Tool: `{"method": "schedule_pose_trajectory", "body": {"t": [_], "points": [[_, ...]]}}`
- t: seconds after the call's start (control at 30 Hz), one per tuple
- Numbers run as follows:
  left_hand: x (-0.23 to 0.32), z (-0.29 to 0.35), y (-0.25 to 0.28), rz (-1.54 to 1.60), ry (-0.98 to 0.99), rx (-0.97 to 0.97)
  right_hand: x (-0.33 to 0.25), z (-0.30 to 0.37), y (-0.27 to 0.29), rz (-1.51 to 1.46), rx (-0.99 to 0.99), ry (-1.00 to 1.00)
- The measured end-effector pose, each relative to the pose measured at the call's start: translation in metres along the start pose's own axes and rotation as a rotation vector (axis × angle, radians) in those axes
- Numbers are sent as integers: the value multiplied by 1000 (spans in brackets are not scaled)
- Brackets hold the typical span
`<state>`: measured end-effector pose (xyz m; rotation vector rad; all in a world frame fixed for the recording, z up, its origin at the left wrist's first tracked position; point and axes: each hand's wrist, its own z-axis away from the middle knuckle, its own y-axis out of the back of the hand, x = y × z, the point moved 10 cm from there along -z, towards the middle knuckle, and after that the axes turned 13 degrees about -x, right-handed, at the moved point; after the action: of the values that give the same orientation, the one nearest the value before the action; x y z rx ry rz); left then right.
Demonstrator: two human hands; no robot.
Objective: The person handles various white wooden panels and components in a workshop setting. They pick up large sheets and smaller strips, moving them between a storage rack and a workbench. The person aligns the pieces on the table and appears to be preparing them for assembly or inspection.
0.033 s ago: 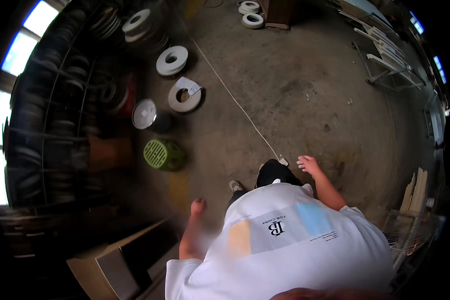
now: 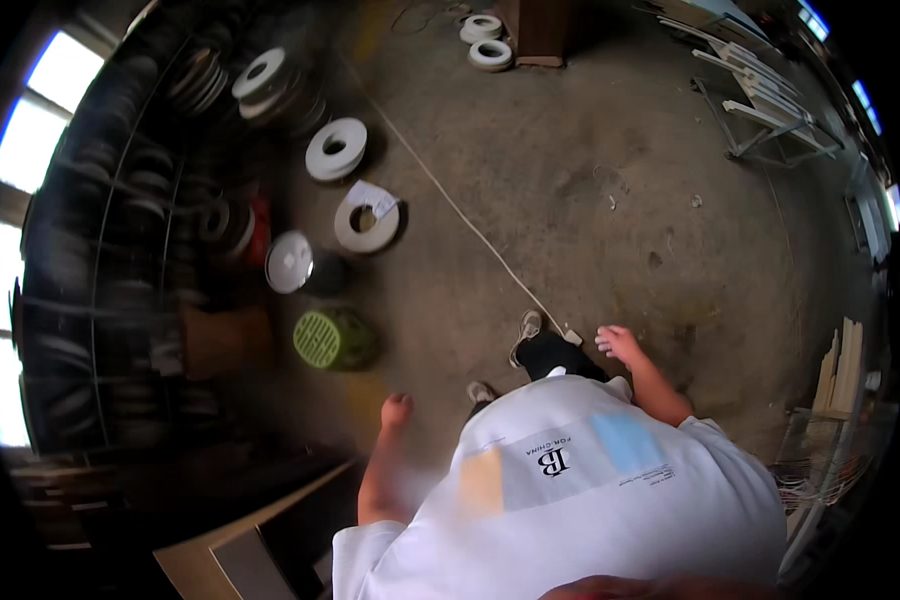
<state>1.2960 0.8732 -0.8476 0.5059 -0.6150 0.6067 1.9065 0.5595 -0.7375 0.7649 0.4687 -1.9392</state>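
Note:
My left hand [image 2: 397,410] hangs at my left side, fingers curled into a loose fist, with nothing seen sticking out of it. Nearest to it on the floor is a green plastic stool [image 2: 332,338] with a slotted top. On the other side, my right hand [image 2: 618,343] is held out beside my thigh, its fingers apart and nothing in them. White patches show on some of its fingertips. Close by that hand, a small white block [image 2: 572,338] lies at the end of a pale cord [image 2: 460,212] that runs across the floor.
Left of the cord lie white rolls of banding [image 2: 336,150], a roll with a paper on it [image 2: 355,235] and a lidded bucket [image 2: 290,262]. Dark shelves of rolls [image 2: 100,250] line the left. A metal cart [image 2: 785,135] holding pale strips stands far right.
My feet have shifted in a step, and both shoes show more fully. The stool, bucket and nearer rolls sit lower in the picture. Both hands keep nearly the same pose.

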Motion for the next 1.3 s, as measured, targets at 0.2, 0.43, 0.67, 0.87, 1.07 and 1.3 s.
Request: {"method": "schedule_pose_trajectory", "body": {"t": [0.2,0.43,0.67,0.87,1.07,1.3], "points": [[202,-174,30,-250,-118,-54,95,-49,31,-138,-5,-8],[312,-249,-89,148,-336,-674,-42,-156,127,-188,129,-60],[466,-305,-134,-513,-531,-477,-329,-235,262,37,399,300],[583,-513,-131,-344,-58,-228,-627,-229,317,218,577,643],[869,-638,-273,745,-231,-100,-825,-281,295,442,571,869],[1350,-326,-509,95,-1142,-980,-794,-487,441,-831,96,829]]}}
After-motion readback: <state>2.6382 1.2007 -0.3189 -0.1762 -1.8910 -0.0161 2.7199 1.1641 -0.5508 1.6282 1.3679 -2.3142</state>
